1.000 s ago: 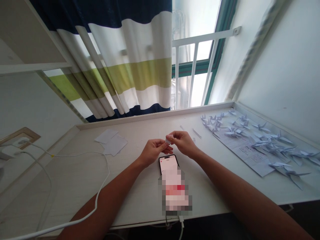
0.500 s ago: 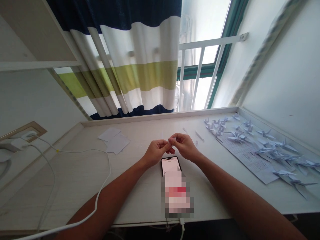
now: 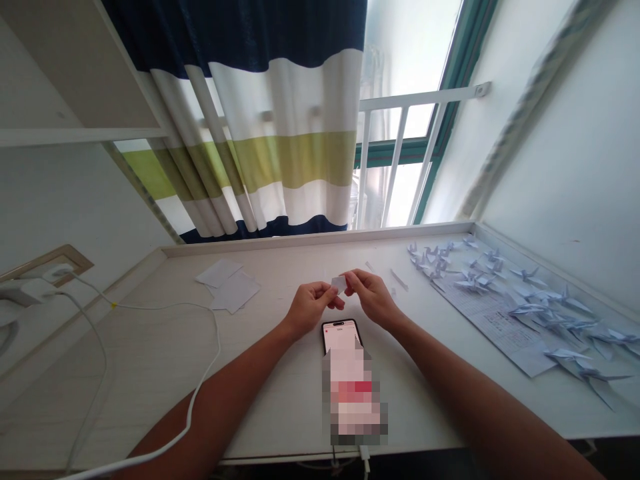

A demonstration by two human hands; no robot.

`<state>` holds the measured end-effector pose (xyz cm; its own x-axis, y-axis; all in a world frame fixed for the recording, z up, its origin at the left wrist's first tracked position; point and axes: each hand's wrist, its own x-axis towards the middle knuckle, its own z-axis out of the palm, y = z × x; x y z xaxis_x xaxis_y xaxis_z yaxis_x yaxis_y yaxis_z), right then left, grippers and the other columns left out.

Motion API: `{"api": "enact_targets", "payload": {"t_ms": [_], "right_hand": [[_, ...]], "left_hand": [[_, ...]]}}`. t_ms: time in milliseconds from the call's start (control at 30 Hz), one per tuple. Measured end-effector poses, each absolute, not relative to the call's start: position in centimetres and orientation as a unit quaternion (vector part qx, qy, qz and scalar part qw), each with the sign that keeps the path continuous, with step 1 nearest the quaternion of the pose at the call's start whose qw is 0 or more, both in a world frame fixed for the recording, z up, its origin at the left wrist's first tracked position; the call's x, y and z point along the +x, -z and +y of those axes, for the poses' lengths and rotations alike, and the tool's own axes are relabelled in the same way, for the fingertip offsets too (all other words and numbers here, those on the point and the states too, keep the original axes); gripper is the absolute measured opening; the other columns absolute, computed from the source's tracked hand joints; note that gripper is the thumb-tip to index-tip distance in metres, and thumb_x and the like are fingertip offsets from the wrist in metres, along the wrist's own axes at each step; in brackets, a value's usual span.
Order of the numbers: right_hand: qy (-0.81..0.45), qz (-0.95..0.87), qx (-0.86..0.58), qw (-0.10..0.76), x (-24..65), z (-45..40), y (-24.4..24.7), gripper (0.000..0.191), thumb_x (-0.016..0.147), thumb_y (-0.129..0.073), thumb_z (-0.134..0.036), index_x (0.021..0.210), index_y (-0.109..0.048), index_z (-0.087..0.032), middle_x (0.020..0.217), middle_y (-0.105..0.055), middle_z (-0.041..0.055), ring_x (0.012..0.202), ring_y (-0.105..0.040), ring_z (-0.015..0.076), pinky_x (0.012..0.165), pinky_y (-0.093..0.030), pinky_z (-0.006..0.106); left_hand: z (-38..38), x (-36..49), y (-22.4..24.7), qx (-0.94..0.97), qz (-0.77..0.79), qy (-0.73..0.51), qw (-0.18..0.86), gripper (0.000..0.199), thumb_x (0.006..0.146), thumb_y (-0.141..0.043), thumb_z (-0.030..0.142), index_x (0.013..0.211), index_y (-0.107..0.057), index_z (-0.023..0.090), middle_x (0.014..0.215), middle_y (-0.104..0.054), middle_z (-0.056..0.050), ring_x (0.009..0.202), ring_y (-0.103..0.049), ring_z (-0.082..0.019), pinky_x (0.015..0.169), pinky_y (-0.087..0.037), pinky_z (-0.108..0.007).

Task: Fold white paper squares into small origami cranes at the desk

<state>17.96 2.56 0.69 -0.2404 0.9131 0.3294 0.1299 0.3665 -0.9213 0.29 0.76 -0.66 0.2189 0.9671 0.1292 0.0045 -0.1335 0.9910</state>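
Observation:
Between my two hands is a small folded piece of white paper (image 3: 339,285), held above the desk just beyond the phone. My left hand (image 3: 311,308) pinches its left side between thumb and fingers. My right hand (image 3: 369,293) grips the right edge with its fingertips. Below the hands a phone (image 3: 345,333) lies face up with its screen lit, its lower part blurred out. Several folded paper cranes (image 3: 475,280) stand at the right, some of them on a printed sheet (image 3: 505,333).
Flat white paper squares (image 3: 235,290) lie at the left back of the white desk (image 3: 280,427). Thin paper strips (image 3: 399,279) rest beyond my right hand. A white cable (image 3: 219,333) runs from the wall socket (image 3: 65,263) across my left forearm. A raised rim (image 3: 260,241) edges the desk.
My right fingers have shifted slightly to the right along the paper, so more of its face shows between the hands. The view has tilted up a little.

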Motion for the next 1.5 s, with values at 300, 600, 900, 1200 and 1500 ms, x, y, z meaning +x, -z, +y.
{"api": "enact_targets", "payload": {"t_ms": [300, 600, 900, 1200, 1500], "right_hand": [[-0.276, -0.745, -0.376, 0.476, 18.2, 2.3, -0.5, 0.029, 0.094, -0.061, -0.036, 0.12, -0.066, -0.025, 0.098, -0.066, 0.007, 0.085, -0.066, 0.0211, 0.075, -0.058, 0.039], [-0.291, -0.734, -0.387, 0.477, 18.0, 1.9, -0.9, 0.026, 0.094, -0.063, -0.035, 0.116, -0.067, -0.021, 0.096, -0.074, 0.0078, 0.086, -0.071, 0.0221, 0.077, -0.059, 0.039], [-0.351, -0.694, -0.386, 0.496, 17.5, 2.2, 0.0, 0.017, 0.088, -0.069, -0.032, 0.098, -0.072, -0.019, 0.087, -0.078, 0.0063, 0.08, -0.073, 0.0211, 0.079, -0.059, 0.038], [-0.445, -0.634, -0.372, 0.512, 17.4, 2.6, 0.2, 0.023, 0.08, -0.076, -0.036, 0.095, -0.075, -0.017, 0.085, -0.077, 0.0064, 0.078, -0.072, 0.0218, 0.075, -0.058, 0.037], [-0.49, -0.605, -0.358, 0.515, 17.4, 2.6, 0.0, 0.032, 0.074, -0.081, -0.041, 0.094, -0.074, -0.017, 0.084, -0.076, 0.0065, 0.077, -0.071, 0.0212, 0.076, -0.059, 0.039]], "left_hand": [[1.5, 0.2, 1.4, 0.528, 0.4, -0.531, 0.529, 0.035, 0.084, -0.072, 0.049, 0.091, -0.078, 0.015, 0.085, -0.077, -0.009, 0.081, -0.069, -0.02, 0.078, -0.052, -0.033], [1.2, 0.4, 1.0, 0.528, 0.383, -0.534, 0.538, 0.028, 0.077, -0.08, 0.043, 0.083, -0.077, 0.016, 0.078, -0.072, -0.005, 0.076, -0.06, -0.015, 0.075, -0.047, -0.029], [1.2, 0.2, 1.0, 0.553, 0.39, -0.499, 0.542, 0.024, 0.075, -0.082, 0.036, 0.072, -0.072, 0.015, 0.074, -0.072, -0.005, 0.072, -0.062, -0.015, 0.074, -0.048, -0.029], [1.3, 0.2, 0.8, 0.548, 0.406, -0.515, 0.52, 0.029, 0.074, -0.082, 0.041, 0.078, -0.074, 0.013, 0.075, -0.074, -0.007, 0.069, -0.064, -0.016, 0.068, -0.05, -0.029], [1.2, -0.3, 0.5, 0.544, 0.406, -0.495, 0.542, 0.029, 0.07, -0.087, 0.039, 0.076, -0.073, 0.014, 0.073, -0.075, -0.007, 0.069, -0.066, -0.016, 0.071, -0.052, -0.031]]}}
